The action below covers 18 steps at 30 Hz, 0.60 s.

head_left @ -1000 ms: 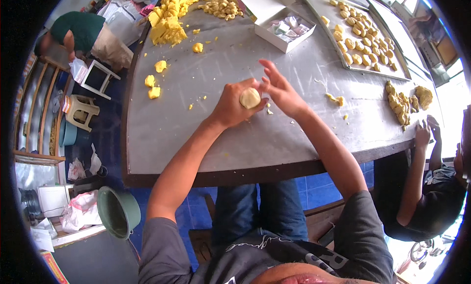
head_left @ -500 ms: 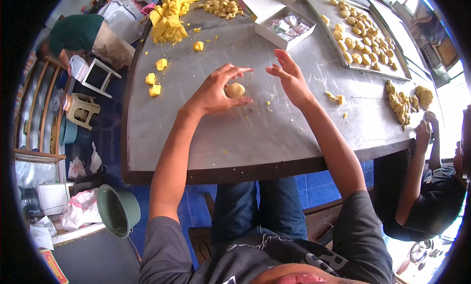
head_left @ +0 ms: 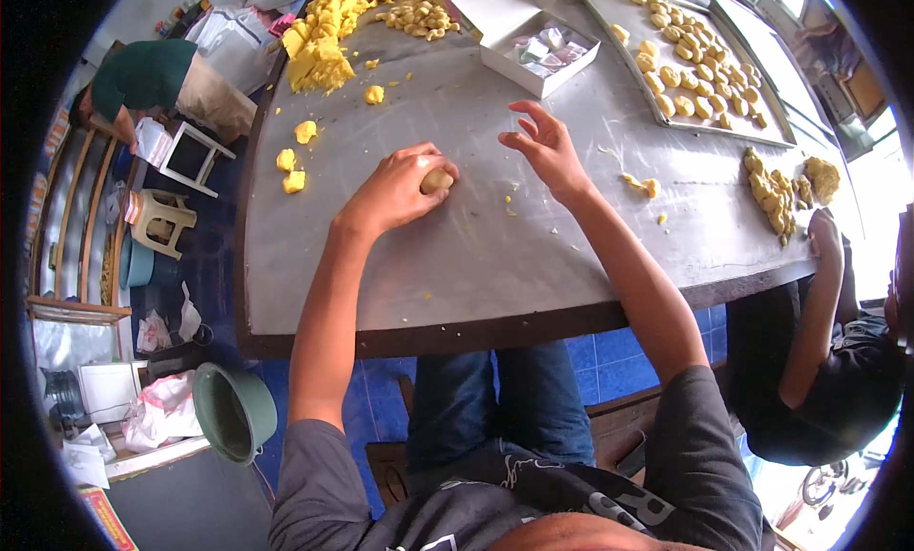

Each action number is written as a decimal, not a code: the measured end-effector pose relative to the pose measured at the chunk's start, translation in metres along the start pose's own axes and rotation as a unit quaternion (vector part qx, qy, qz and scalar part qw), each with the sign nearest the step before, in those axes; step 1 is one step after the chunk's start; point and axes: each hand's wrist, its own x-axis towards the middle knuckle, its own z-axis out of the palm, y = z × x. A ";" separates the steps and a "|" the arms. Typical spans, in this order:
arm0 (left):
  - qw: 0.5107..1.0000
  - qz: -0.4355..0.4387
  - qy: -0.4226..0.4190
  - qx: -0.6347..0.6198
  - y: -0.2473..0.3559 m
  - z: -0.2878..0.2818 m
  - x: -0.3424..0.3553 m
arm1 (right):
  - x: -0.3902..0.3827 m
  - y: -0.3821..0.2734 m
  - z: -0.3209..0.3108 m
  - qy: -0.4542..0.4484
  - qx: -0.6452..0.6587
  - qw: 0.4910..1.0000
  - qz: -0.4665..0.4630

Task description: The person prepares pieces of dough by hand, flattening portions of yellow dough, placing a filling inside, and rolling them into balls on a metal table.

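My left hand point(head_left: 400, 187) is closed around a small tan dough ball point(head_left: 437, 180), whose rounded side shows between thumb and fingers. Over the table to its right, my right hand point(head_left: 549, 151) is open and holds nothing, its fingers apart. Beyond my left hand lie a few yellow lumps of filling point(head_left: 294, 181) and, farther back, a big yellow mound point(head_left: 321, 63). A small scrap of dough point(head_left: 645, 185) rests to the right of my right hand.
An open white box of small wrapped pieces point(head_left: 540, 56) stands at the back. Right of it, a metal tray point(head_left: 698, 129) carries many shaped dough pieces. Dough lumps point(head_left: 773, 197) lie near a co-worker point(head_left: 809, 360) at the right. Another person point(head_left: 157, 80) bends over at far left.
My left fingers have closed around the dough ball, which was loosely cupped before. My right hand has moved slightly left and stays open. The co-worker's hand at right has shifted.
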 end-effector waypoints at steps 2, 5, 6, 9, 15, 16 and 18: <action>1.000 0.009 -0.012 0.000 0.006 0.001 0.000 | 0.001 0.001 -0.002 0.013 -0.007 1.000 -0.008; 0.993 0.057 0.100 -0.033 0.017 0.008 -0.008 | 0.001 0.000 -0.004 0.019 -0.018 0.999 -0.020; 0.996 0.011 0.093 0.013 0.018 0.013 -0.007 | 0.001 -0.001 -0.004 0.021 -0.016 0.999 -0.021; 0.995 -0.032 0.070 0.060 0.014 0.020 -0.008 | 0.000 -0.001 -0.001 0.019 -0.032 0.999 -0.029; 0.992 0.033 0.121 0.019 0.018 0.013 -0.008 | 0.002 -0.001 -0.004 0.033 -0.046 0.997 -0.042; 0.994 0.016 0.104 -0.019 0.016 0.013 -0.008 | 0.001 -0.001 -0.004 0.031 -0.046 0.998 -0.041; 0.995 0.009 0.098 -0.026 0.011 0.013 -0.007 | 0.000 -0.001 -0.005 0.031 -0.044 0.998 -0.043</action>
